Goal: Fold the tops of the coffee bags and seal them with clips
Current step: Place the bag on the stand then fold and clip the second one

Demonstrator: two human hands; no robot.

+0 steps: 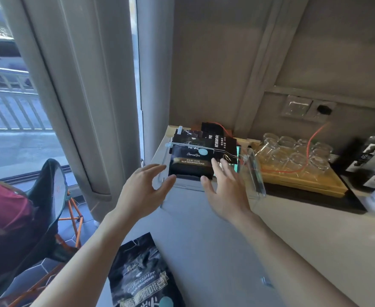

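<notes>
Clipped coffee bag: a black bag lying in a clear acrylic box at the far left corner of the counter; its top is folded over and a pale clip runs across the fold, so this one looks already sealed.
Second bag behind: another black bag overlapping it on the right, tilted, partly hidden.
Unsealed coffee bag: flat on the near edge of the counter, close to the person, no clip on the part in view; its lower end runs out of frame.
Left hand: fingers spread wide, empty, just short of the clipped bag's near left corner.
Right hand: open and empty, fingertips at the bag's near right edge; whether they touch it cannot be told.
Key relation: the clipped bag lies straight ahead of both hands and between them, its long axis running away from the person; the right hand appears slightly nearer. The unsealed bag lies behind the hands, beside the left forearm.
Legible print, clipped bag: "BLUE MOUNTAIN FOOD" and a script word resembling "Charcoal fire".
Legible print, near bag: "Treasure", "BLUE MOUNTAIN", large characters below.
Surroundings: upturned glasses on a wooden tray to the right; a curtain to the left.
</notes>
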